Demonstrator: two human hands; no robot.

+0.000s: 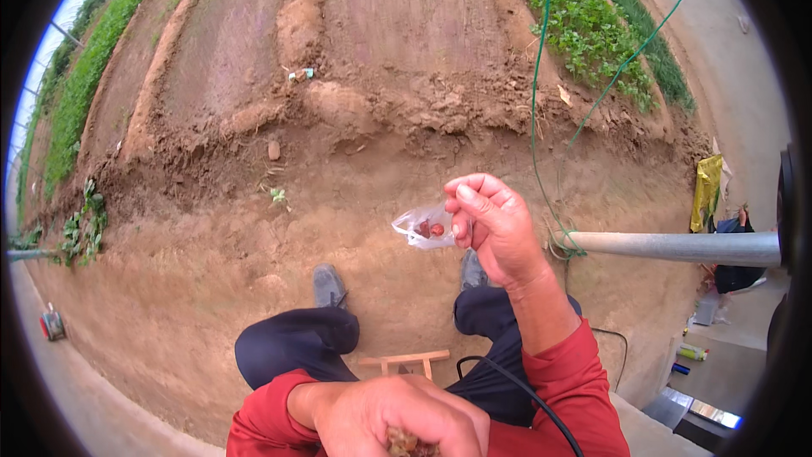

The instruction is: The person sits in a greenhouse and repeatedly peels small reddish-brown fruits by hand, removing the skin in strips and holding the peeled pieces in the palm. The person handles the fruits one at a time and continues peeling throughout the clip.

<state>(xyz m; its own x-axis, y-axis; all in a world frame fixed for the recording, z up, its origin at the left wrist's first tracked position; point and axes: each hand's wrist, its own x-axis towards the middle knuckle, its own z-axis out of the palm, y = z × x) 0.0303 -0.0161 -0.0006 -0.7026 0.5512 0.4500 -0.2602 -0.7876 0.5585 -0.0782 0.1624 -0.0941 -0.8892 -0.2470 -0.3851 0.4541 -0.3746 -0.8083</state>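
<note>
Low in the view, my left hand [399,409] is curled around a small heap of brown, amber-toned pieces [411,443], perhaps dried fruit. Farther forward, my right hand [495,222] is raised with thumb and forefinger pinched together and the other fingers curled. Whether anything small sits in that pinch is hidden. A clear plastic bag [415,219] meets the curled fingers on their left side; I cannot tell if they grip it or if it lies on the ground behind them. Dark red round fruits [436,229] show inside the bag.
Bare soil [380,190] spreads around my shoes [329,285]. A metal pipe [672,246] with green cord [539,158] tied on juts in from the right. A wooden frame [406,358] and a black cable [526,387] lie by my legs. Leafy plants [577,25] grow beyond.
</note>
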